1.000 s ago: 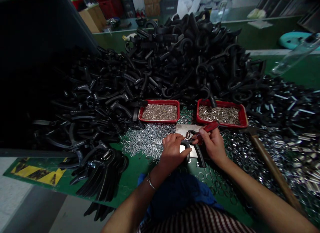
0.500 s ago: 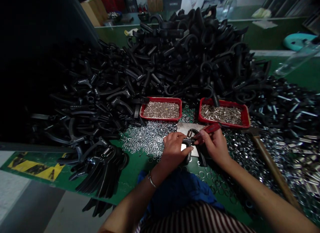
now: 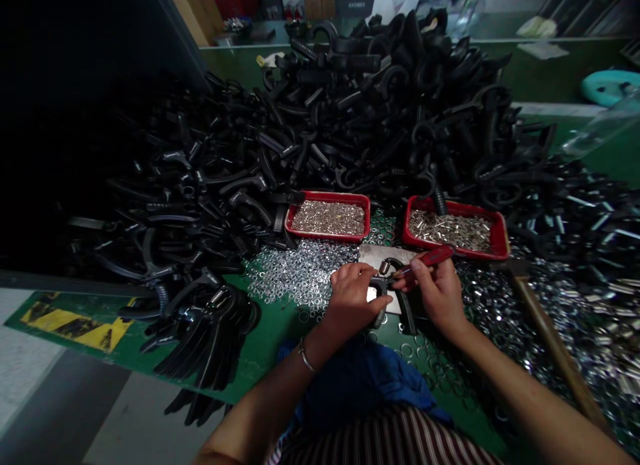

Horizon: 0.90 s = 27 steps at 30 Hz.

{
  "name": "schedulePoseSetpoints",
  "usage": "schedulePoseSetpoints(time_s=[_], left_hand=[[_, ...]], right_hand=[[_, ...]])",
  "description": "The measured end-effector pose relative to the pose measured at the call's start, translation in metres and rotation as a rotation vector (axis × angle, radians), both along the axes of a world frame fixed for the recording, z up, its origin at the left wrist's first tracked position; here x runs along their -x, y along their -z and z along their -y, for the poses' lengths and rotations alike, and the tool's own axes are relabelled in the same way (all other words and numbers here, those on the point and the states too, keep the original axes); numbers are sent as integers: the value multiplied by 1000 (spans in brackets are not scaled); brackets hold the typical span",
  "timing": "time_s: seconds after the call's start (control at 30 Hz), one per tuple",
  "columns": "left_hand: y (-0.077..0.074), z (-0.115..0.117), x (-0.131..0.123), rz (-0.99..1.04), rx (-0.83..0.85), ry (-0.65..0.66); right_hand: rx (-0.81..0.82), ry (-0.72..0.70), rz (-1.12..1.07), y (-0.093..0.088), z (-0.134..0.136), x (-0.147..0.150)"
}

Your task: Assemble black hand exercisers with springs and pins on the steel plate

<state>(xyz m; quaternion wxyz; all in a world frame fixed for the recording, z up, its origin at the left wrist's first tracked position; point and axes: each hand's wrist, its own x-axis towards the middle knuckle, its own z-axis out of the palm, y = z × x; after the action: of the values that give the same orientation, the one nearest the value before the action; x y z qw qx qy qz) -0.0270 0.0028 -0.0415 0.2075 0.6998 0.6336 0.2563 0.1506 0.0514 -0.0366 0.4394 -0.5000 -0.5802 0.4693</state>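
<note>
My left hand [image 3: 350, 297] is closed on a black spring clamp [image 3: 409, 313], fingers over its upper side and thumb at its ring-shaped end. A coil spring [image 3: 385, 267] shows near the clamp's top. In my right hand [image 3: 441, 297] is a red-handled screwdriver [image 3: 437, 254], tilted, its tip side pointing left into the clamp's middle by my left fingertips. Exactly what the tip touches is too small to make out. Beneath the clamp lies a flat metal plate [image 3: 369, 253].
Two red trays, one left [image 3: 329, 237] and one right [image 3: 495, 235], hold small metal pins. Loose washers [image 3: 285, 275] lie around them. A hammer [image 3: 547, 332] rests at right. Black clamp parts [image 3: 320, 118] pile up behind; more clamps [image 3: 205, 345] hang over the left edge.
The whole view has shifted a little, so things appear slightly farther right. Both hands keep their grip on the clamp and screwdriver, and the screwdriver's angle looks nearly the same.
</note>
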Motion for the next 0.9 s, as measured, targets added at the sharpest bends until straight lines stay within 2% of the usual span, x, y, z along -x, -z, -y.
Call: schedulePoseSetpoints(time_s=[0.2, 0.4, 0.5, 0.6, 0.7, 0.8, 0.9], left_hand=[[1, -1, 0, 15, 19, -8], [1, -3, 1, 21, 43, 18], [2, -5, 2, 30, 58, 35], [2, -7, 2, 32, 64, 40], [2, -8, 2, 33, 69, 42], [1, -9, 1, 29, 83, 48], [0, -11, 1, 19, 99, 56]], right_hand=[[1, 9, 31, -1, -1, -1], [-151, -61, 430, -12, 1, 2], [-1, -149, 292, -20, -11, 8], [186, -246, -19, -24, -24, 8], [176, -161, -256, -21, -24, -2], [74, -93, -158, -11, -13, -14], [39, -64, -56, -1, -4, -19]])
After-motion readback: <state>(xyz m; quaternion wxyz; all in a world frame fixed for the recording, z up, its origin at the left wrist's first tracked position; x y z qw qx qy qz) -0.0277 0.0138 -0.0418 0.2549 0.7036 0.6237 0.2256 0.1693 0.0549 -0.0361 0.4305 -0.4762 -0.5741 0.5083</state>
